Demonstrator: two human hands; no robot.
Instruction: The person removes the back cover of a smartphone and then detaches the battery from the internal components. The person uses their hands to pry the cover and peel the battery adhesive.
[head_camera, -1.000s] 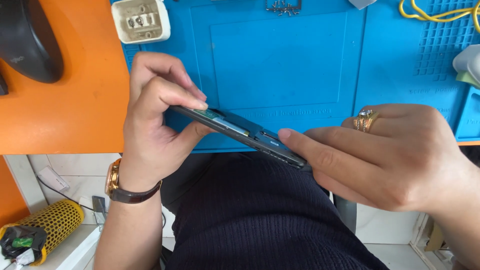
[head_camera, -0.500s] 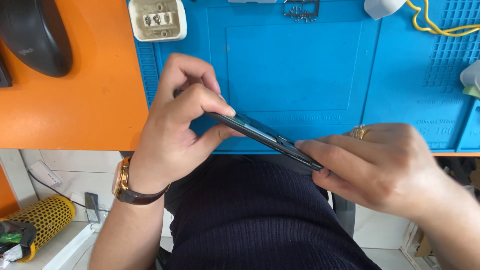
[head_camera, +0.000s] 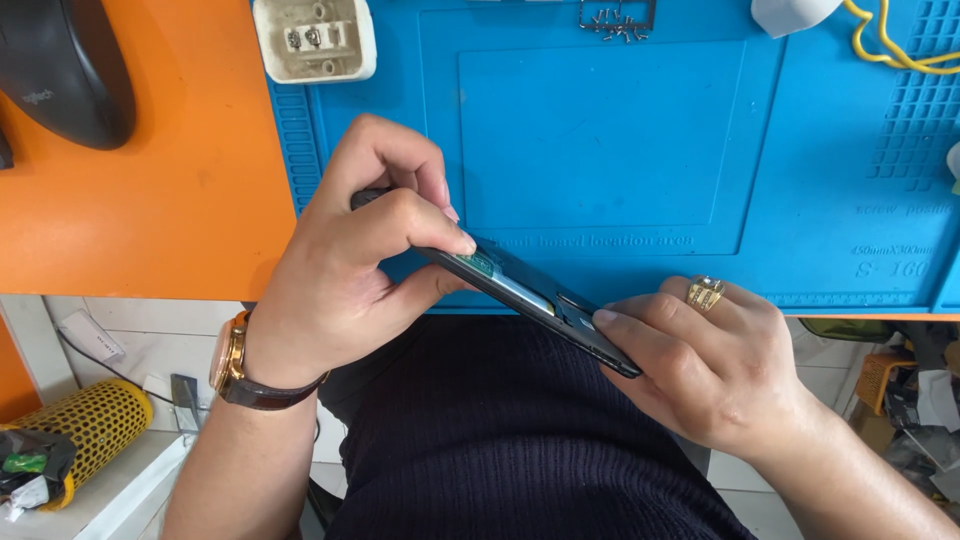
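Phone held edge-on between both hands
Left hand (head_camera: 350, 270) pinches the thin black opened smartphone (head_camera: 530, 300) at ten o'clock; right hand (head_camera: 710, 365) grips its four o'clock end

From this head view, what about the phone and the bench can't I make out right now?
- Phone, head view: seen edge-on, so its faces are hidden; both ends are covered by the left hand and right hand.
- Any tool under the left fingers: only a dark tip shows.
- Screws: too small, cut by the top edge.
- Yellow cable and mouse: cut off by the edges.
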